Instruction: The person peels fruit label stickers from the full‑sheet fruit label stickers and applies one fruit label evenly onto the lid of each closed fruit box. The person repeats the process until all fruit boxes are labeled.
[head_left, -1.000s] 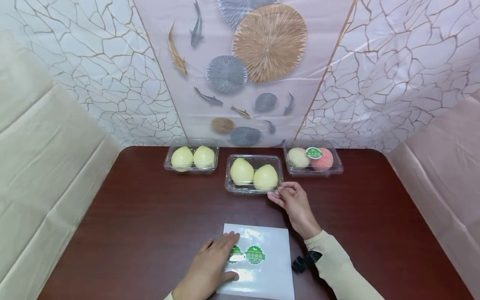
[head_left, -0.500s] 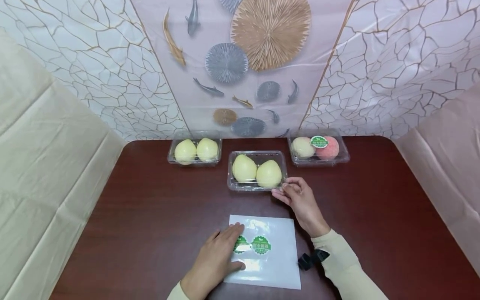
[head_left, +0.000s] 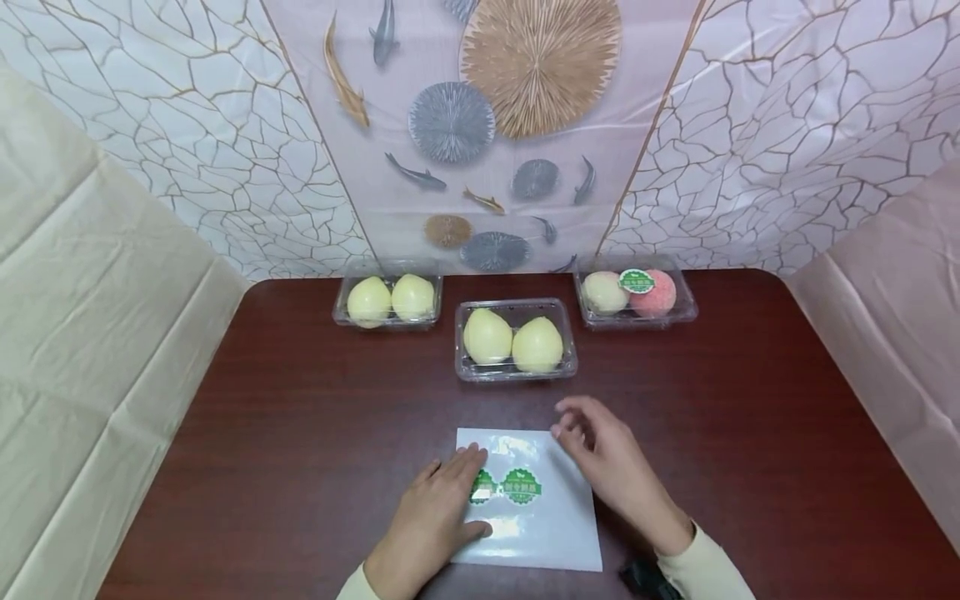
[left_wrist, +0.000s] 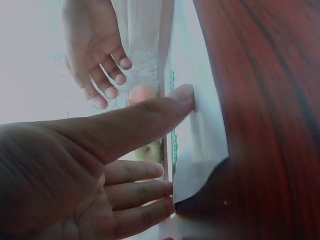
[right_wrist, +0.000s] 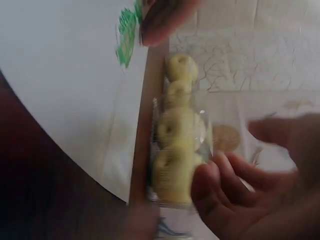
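Observation:
My left hand (head_left: 433, 518) rests with straight fingers on the left part of a white sticker sheet (head_left: 558, 525), partly covering one of its two round green stickers (head_left: 521, 486). The other sticker shows fully beside the fingertips. My right hand (head_left: 609, 454) hangs over the sheet's right edge, fingers loosely bent and holding nothing. Beyond it stands a clear plastic box (head_left: 516, 377) with two pale yellow pear-like fruits (head_left: 537, 344), its lid closed. In the left wrist view, the thumb (left_wrist: 182, 97) lies against the sheet.
At the back left is another clear box (head_left: 388, 321) with two pale yellow fruits. A third box (head_left: 637, 320) at the back right holds a whitish and a pink fruit, with a green label (head_left: 637, 281) on top. A patterned backdrop (head_left: 480, 125) hangs behind the brown table (head_left: 300, 433).
My right hand has let go of the middle box's front right corner and drawn back toward the sheet. The left hand stays on the sheet. The head view has shifted slightly.

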